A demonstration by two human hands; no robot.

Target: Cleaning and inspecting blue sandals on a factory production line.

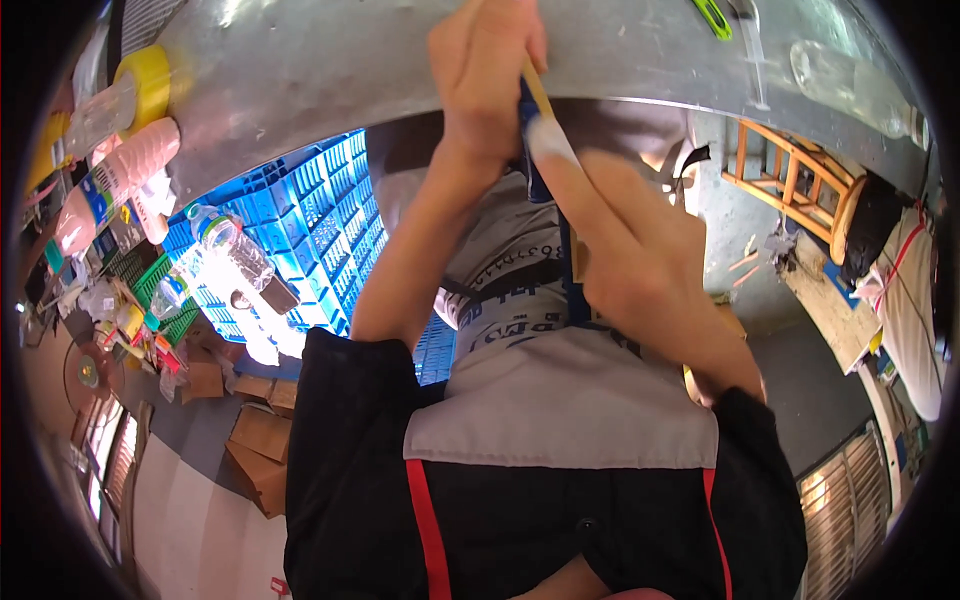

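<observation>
At the near edge of the metal table (320,60), my left hand (485,90) is closed around the upper end of a narrow strip (537,92) with a yellowish edge and dark blue side. My right hand (635,235), blurred by motion, is closed lower down at the same strip, close to my apron (560,400). A white patch (548,138) shows at its leading fingertip; I cannot tell whether it is a covering or something held. The strip's dark blue part hangs below the table edge between my hands, and its lower end is partly hidden by my right hand.
A green cutter (713,18) and a clear bottle (850,88) lie at the table's right. A yellow tape roll (150,85) and a pink bottle (120,185) are at the left. Blue crates (325,215) stand below left; a wooden stool (800,180) is at right.
</observation>
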